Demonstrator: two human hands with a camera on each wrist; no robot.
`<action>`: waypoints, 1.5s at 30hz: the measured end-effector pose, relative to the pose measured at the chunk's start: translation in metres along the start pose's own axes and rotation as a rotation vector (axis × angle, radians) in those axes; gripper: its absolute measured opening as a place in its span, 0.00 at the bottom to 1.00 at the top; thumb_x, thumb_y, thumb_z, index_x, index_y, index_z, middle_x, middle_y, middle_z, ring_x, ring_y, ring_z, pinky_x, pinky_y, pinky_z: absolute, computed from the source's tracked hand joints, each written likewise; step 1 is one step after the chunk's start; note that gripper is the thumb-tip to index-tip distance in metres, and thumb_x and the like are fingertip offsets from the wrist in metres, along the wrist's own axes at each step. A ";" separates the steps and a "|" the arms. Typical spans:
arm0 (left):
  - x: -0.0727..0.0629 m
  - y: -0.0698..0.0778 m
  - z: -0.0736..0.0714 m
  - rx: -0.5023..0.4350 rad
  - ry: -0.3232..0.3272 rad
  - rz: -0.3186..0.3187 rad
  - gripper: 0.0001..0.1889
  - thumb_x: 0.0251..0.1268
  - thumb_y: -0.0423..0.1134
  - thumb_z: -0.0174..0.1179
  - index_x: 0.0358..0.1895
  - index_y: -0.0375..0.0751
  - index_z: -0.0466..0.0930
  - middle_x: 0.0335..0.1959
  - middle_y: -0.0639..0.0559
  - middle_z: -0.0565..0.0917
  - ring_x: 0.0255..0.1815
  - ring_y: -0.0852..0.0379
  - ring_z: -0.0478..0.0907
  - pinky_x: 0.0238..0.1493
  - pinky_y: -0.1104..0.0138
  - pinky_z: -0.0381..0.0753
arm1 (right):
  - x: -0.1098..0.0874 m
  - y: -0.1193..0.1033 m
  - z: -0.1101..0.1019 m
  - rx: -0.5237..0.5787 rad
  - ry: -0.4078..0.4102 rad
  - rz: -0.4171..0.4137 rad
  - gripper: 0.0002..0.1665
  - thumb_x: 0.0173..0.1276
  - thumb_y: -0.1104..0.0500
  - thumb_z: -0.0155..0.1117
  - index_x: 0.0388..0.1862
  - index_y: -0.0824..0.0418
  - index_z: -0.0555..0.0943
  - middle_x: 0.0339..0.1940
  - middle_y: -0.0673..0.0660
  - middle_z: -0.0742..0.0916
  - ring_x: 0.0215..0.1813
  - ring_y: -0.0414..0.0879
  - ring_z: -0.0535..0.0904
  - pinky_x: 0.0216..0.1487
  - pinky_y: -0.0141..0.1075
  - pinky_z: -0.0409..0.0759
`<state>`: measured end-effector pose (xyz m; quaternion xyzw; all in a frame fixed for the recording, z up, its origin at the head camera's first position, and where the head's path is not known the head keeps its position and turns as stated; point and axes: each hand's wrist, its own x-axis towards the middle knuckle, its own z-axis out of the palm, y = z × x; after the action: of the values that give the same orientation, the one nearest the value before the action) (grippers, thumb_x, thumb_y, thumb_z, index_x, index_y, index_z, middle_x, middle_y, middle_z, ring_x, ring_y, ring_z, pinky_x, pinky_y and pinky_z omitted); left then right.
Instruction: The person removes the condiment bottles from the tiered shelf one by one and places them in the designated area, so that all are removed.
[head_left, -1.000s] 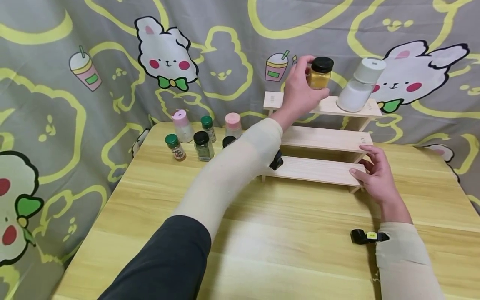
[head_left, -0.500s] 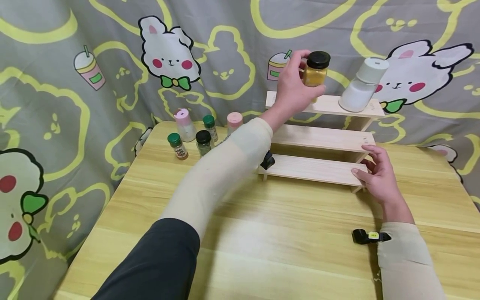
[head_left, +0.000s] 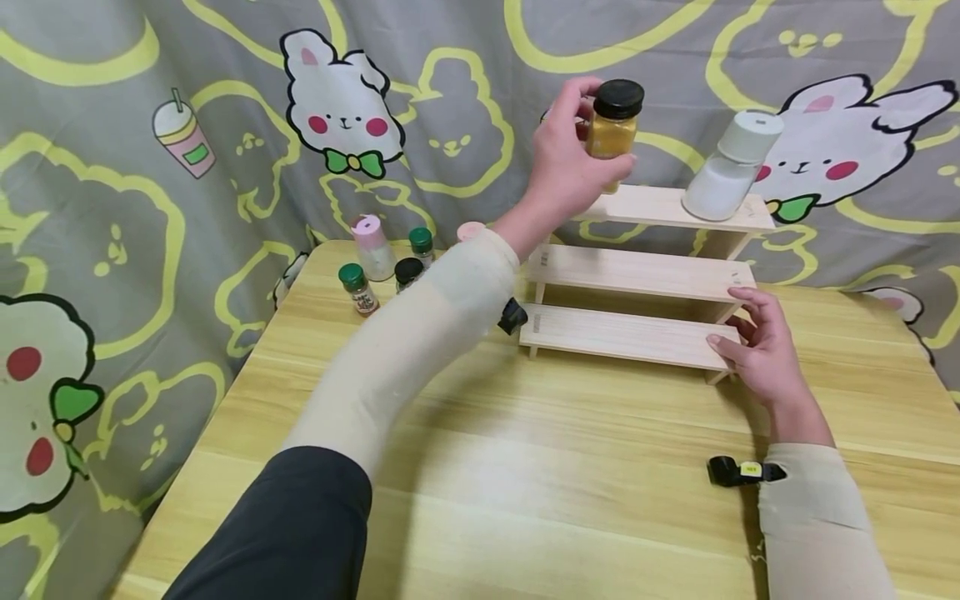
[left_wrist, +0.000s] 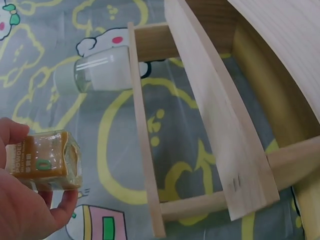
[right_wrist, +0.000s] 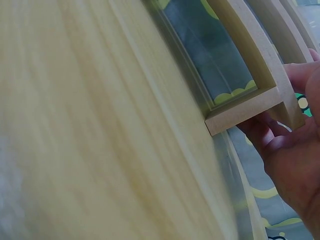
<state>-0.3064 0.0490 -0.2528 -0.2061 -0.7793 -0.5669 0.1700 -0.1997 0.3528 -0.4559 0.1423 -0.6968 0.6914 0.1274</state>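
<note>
My left hand (head_left: 566,158) grips a spice jar (head_left: 612,133) of yellow powder with a black lid, upright above the left part of the top step of a three-tier wooden rack (head_left: 637,268). In the left wrist view the jar (left_wrist: 47,159) hangs apart from the rack, its label facing the camera. My right hand (head_left: 768,354) holds the rack's right end, thumb on the lowest step and fingers at the middle one. A shaker (head_left: 720,179) of white grains with a pale cap stands on the right of the top step.
At the table's back left stand a green-capped jar (head_left: 358,289), a pink-capped shaker (head_left: 372,248), another green-capped jar (head_left: 422,242), a black-lidded jar (head_left: 408,271) and a partly hidden pink lid (head_left: 471,230). A patterned curtain (head_left: 450,100) hangs close behind the table.
My left hand has lifted the spice jar up and to the left, away from the white-grain shaker. The right hand stays on the rack, and the view has shifted slightly.
</note>
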 end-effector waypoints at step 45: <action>-0.048 -0.017 -0.123 0.021 0.204 -0.043 0.37 0.46 0.30 0.78 0.61 0.46 0.70 0.50 0.50 0.75 0.48 0.52 0.76 0.43 0.63 0.83 | -0.001 0.001 -0.001 0.035 -0.001 0.072 0.48 0.56 0.91 0.53 0.72 0.60 0.65 0.65 0.53 0.71 0.54 0.46 0.74 0.36 0.24 0.81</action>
<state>-0.2699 -0.0795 -0.2541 -0.1288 -0.7680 -0.5804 0.2382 -0.1990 0.3541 -0.4571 0.1196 -0.6892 0.7077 0.0996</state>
